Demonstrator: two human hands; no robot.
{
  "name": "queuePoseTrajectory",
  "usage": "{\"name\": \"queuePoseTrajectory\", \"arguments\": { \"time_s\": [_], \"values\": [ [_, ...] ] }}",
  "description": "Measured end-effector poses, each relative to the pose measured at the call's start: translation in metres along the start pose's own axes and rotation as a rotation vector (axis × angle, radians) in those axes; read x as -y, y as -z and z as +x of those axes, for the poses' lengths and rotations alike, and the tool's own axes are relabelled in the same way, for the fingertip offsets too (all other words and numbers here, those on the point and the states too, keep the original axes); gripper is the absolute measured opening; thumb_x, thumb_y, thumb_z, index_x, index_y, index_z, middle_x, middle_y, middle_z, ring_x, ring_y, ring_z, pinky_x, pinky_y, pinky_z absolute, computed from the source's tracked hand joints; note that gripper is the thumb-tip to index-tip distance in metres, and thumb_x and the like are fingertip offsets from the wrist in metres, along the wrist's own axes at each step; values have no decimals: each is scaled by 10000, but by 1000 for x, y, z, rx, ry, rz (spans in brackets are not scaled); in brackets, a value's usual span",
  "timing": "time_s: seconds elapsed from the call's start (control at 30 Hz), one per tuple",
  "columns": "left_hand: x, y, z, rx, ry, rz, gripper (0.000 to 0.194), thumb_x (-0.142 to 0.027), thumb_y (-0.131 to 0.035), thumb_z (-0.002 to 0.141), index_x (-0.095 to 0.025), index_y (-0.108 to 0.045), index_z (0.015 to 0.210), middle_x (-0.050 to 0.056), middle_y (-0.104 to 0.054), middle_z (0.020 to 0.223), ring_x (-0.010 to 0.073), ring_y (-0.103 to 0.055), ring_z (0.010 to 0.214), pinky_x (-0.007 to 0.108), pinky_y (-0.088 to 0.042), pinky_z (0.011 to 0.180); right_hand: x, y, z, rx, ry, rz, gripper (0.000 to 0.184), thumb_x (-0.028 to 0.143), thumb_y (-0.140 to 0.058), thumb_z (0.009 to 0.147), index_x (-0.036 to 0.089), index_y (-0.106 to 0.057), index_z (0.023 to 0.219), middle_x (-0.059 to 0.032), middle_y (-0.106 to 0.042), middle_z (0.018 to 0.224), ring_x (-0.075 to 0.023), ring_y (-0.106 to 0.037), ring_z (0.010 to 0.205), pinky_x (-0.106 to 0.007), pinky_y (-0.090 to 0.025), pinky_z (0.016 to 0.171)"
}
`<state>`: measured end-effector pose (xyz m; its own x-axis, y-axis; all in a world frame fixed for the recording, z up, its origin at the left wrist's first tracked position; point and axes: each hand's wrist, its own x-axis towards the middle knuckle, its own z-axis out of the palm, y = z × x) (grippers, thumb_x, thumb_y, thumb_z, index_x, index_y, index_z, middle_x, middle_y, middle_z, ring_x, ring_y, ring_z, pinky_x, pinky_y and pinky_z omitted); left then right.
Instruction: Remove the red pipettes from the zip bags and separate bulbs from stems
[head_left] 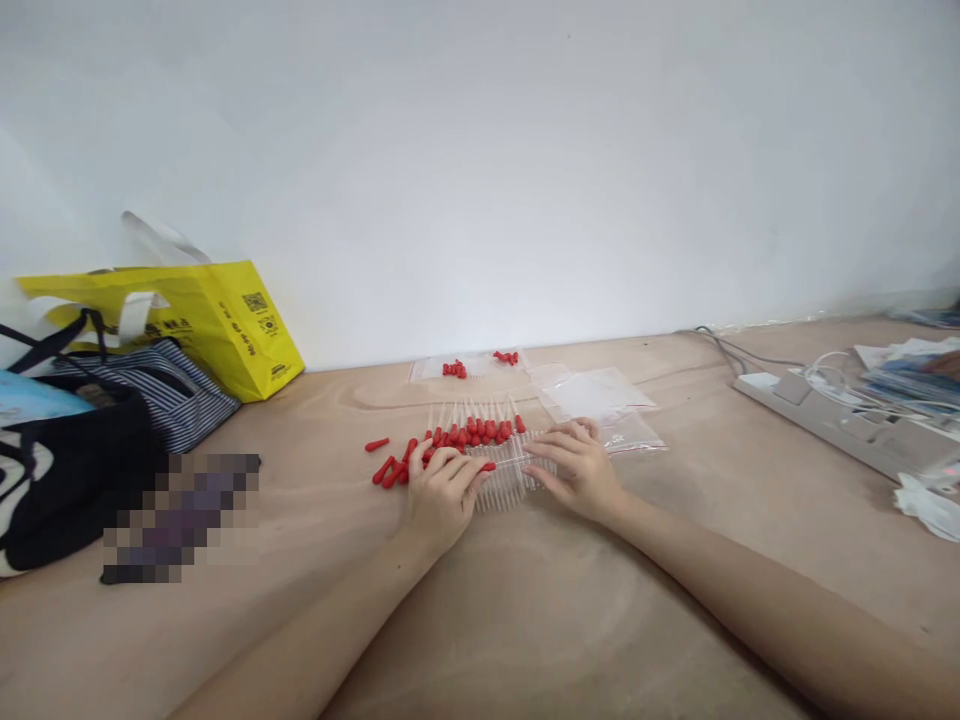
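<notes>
My left hand (444, 492) pinches a red rubber dropper bulb (489, 467) between thumb and fingers. Against that bulb's open end lies a clear glass dropper tube (511, 462), its other part held in the fingers of my right hand (574, 468). Beneath both hands is a row of bare glass tubes (501, 492). Just behind them, droppers with red bulbs fitted (476, 430) lie side by side, tips pointing to the wall. Several loose red bulbs (384, 470) are scattered to the left, partly covered by my left hand.
Two small clusters of red bulbs (454, 370) lie on a clear bag (480, 362) by the wall. Clear zip bags (600, 395) rest behind my right hand. A yellow bag (262, 340) and dark bags stand left; a power strip (840, 415) with cables lies right.
</notes>
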<state>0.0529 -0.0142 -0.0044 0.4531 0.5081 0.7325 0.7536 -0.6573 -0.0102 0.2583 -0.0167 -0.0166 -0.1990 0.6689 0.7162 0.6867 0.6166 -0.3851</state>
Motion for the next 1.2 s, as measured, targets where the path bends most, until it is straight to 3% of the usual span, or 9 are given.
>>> {"name": "queuePoseTrajectory", "arguments": {
  "time_s": [0.07, 0.17, 0.47, 0.63, 0.93, 1.1, 1.2],
  "values": [
    [-1, 0, 1, -10, -28, 12, 144, -241, -486, 827, -238, -629, 841, -19, -691, 772, 170, -582, 781, 469, -227, 965, 3, -1, -2, 27, 134, -168, 191, 333, -549, 791, 299, -629, 961, 1, -665, 931, -179, -534, 954, -460, -162, 983],
    [-2, -1, 1, -28, -79, 9, 145, -236, -490, 824, -241, -630, 858, -15, -693, 828, 176, -590, 832, 479, -219, 988, 8, -9, -5, 37, 192, -270, 193, 295, -516, 820, 322, -615, 983, 17, -665, 943, -178, -513, 1009, -480, -50, 1006],
    [-1, -4, 1, -35, -169, 29, 164, -213, -477, 827, -236, -635, 866, -14, -686, 912, 197, -590, 922, 492, -219, 1016, 9, -15, -6, -5, 284, -262, 252, 137, -451, 820, 299, -622, 908, 41, -687, 750, -164, -534, 996, -486, -19, 996],
    [-1, 4, -1, -47, -251, 101, 198, -123, -467, 803, -230, -634, 818, -46, -681, 934, 216, -588, 935, 501, -217, 1008, 12, -13, -7, -2, 321, -302, 227, 170, -431, 841, 284, -622, 795, 49, -675, 684, -153, -522, 1027, -467, 17, 1006],
    [1, 6, -3, 44, -221, 97, 287, -40, -407, 742, -228, -619, 794, -29, -672, 967, 226, -560, 991, 534, -177, 1008, 10, -13, -8, -8, 318, -290, 196, 182, -441, 842, 270, -607, 784, 54, -669, 673, -152, -513, 1027, -445, -34, 996],
    [17, 12, -9, 18, -121, 149, 187, -134, -450, 804, -231, -609, 786, -14, -666, 978, 224, -555, 969, 500, -243, 957, 4, -8, -8, -37, 166, -293, 164, 262, -468, 842, 262, -625, 793, 37, -669, 718, -153, -519, 926, -366, -179, 905],
    [26, 15, -10, -42, -33, 138, 156, -231, -470, 824, -226, -626, 829, 29, -663, 903, 204, -564, 875, 403, -360, 847, 1, -7, -2, -31, 35, -336, 186, 309, -467, 841, 251, -642, 816, -3, -653, 753, -146, -513, 788, -309, -256, 769]
  ]
}}
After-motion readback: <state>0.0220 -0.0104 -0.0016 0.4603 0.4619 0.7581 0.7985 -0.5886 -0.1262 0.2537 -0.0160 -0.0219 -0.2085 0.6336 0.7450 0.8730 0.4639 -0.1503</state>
